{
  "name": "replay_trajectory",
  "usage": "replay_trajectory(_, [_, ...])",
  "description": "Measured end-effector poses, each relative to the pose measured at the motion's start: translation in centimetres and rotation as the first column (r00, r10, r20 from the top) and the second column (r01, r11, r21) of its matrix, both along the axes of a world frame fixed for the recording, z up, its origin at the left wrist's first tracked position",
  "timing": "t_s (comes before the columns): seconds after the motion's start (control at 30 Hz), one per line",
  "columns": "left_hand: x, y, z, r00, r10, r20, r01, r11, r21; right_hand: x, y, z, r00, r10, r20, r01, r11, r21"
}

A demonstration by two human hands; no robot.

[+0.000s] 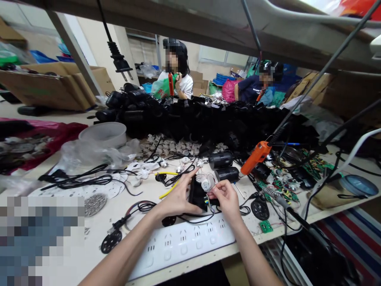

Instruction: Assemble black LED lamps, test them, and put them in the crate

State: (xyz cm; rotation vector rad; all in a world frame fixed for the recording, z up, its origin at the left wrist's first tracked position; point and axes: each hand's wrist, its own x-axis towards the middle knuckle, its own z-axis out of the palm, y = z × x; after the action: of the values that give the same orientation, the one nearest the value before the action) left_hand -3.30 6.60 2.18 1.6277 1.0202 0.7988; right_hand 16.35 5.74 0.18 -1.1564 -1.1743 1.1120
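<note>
My left hand is curved around a black plastic housing, thumb at its near side and fingers at its far side. A round white-and-silver motor-like part sits at the housing's top, with thin wires near it. My right hand is closed in a pinch at the lower right edge of this part; what lies between the fingertips is too small to make out. Just beyond my hands lie two black cylindrical shells. A white power strip runs along the near side, below both hands.
An orange electric screwdriver hangs at the right on a coiled cord. Green circuit boards and a soldering iron lie right. Black cords and a screw dish lie left. Black parts are heaped behind; two people work beyond.
</note>
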Motion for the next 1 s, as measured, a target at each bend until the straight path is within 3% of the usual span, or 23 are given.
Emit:
replay_trajectory(0.1, [-2.0, -2.0, 0.9, 0.967, 0.090, 0.239, -0.053, 0.987, -0.154, 0.1, -1.1, 1.4, 0.990, 0.037, -0.133, -0.039, 0.999, -0.018])
replay_trajectory(0.23, [-3.0, -4.6, 1.4, 0.904, 0.221, 0.365, -0.160, 0.969, -0.189, -1.0, -2.5, 2.9, 0.944, 0.144, -0.298, -0.168, 0.984, -0.055])
replay_trajectory(0.4, [-2.4, -6.1, 1.2, 0.881, 0.342, 0.327, -0.277, 0.933, -0.230, -3.1, -3.1, 3.8, 0.959, 0.177, -0.223, -0.207, 0.971, -0.119])
replay_trajectory(0.7, [-2.8, -7.0, 1.0, 0.898, 0.301, 0.322, -0.214, 0.937, -0.277, -3.2, -3.3, 4.6, 0.972, 0.167, -0.166, -0.202, 0.954, -0.222])
replay_trajectory(1.0, [-2.8, -7.4, 1.6, 0.948, 0.275, 0.162, -0.233, 0.942, -0.240, -3.2, -3.9, 4.6, 0.977, 0.177, -0.123, -0.203, 0.947, -0.251])
